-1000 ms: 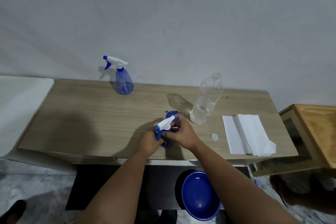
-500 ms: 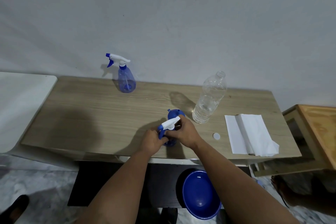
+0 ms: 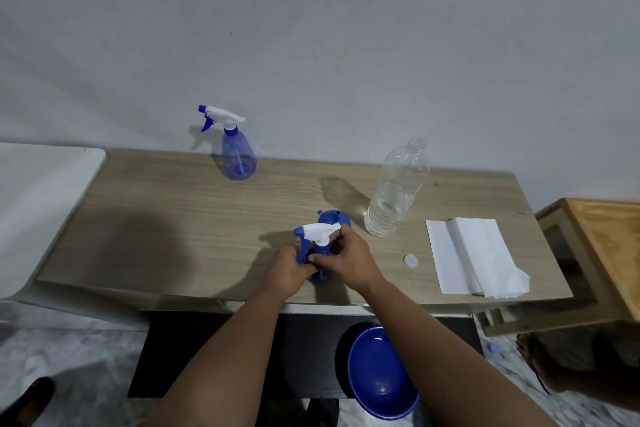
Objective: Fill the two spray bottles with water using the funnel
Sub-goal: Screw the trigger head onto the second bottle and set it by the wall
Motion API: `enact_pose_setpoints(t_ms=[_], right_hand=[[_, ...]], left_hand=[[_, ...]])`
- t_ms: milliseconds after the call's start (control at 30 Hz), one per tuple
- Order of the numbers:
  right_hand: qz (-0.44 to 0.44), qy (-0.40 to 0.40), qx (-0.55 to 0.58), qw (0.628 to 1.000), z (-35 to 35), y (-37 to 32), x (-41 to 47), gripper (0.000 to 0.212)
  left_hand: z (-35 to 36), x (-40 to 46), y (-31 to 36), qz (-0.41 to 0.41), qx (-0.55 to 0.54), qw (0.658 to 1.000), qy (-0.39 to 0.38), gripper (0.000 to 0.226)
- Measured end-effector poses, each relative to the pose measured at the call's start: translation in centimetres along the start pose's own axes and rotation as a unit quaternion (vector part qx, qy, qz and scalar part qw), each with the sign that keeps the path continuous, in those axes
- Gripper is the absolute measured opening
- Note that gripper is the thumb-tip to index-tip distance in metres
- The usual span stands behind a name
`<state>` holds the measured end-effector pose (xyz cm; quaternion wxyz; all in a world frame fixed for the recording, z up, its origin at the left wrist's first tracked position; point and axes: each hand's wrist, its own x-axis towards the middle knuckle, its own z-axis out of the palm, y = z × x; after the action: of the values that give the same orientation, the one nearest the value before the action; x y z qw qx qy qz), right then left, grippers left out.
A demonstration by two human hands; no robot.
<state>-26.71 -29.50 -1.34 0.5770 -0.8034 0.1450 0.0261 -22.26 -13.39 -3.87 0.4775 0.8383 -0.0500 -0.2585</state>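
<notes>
A blue spray bottle with a white-and-blue trigger head stands near the front edge of the wooden table. My left hand grips its body from the left. My right hand curls round its neck just under the trigger head. Most of this bottle is hidden by my hands. Right behind it lies the blue funnel, partly hidden. A second blue spray bottle stands capped at the back left. A clear water bottle, uncapped and about a third full, stands to the right.
A small white cap lies on the table beside a folded white paper towel. A blue bowl sits below the table's front edge. A wooden stand is at the right, a white surface at the left.
The trigger head has turned under my right hand, its nozzle now pointing more to the left. Both hands stay on the near bottle.
</notes>
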Motion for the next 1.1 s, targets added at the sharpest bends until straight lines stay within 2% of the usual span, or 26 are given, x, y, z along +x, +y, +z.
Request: enact_pose_setpoints(t_ms=[133,200,300,533,600,700,767,933,1100], right_hand=[[0.0,-0.044,0.079,0.996,-0.8,0.0,0.0,0.035],[-0.002,-0.042,0.09,0.995,-0.9,0.1,-0.2,0.028],[-0.001,-0.017,0.082,0.996,-0.6,0.4,-0.3,0.031],[0.021,0.026,0.017,0.999,0.6,0.0,0.0,0.054],[0.017,0.005,0.028,0.999,0.4,0.1,0.0,0.06],[0.005,-0.036,0.066,0.997,-0.3,0.6,-0.2,0.046],[-0.001,-0.025,0.063,0.998,-0.2,1.0,-0.4,0.037],[-0.002,0.012,0.036,0.999,0.2,0.5,-0.4,0.056],[-0.016,-0.013,0.033,0.999,-0.1,1.0,-0.4,0.03]], left_hand=[[0.2,0.2,-0.2,-0.006,-0.017,1.0,0.008,0.017],[0.5,0.5,-0.7,-0.02,-0.02,0.999,0.016,0.02],[0.8,0.7,-1.1,-0.044,-0.023,0.998,0.034,0.03],[0.8,0.4,-0.9,-0.037,-0.02,0.999,0.031,0.009],[0.6,0.4,-0.7,-0.026,-0.011,0.999,0.028,0.009],[0.6,0.3,-0.3,-0.017,-0.018,0.999,0.033,0.007],[0.8,0.3,-0.3,-0.016,-0.011,0.999,0.034,0.011],[0.6,0.4,-0.5,-0.014,0.008,0.999,0.035,0.005],[0.8,0.4,-0.4,-0.021,0.005,0.999,0.04,0.011]])
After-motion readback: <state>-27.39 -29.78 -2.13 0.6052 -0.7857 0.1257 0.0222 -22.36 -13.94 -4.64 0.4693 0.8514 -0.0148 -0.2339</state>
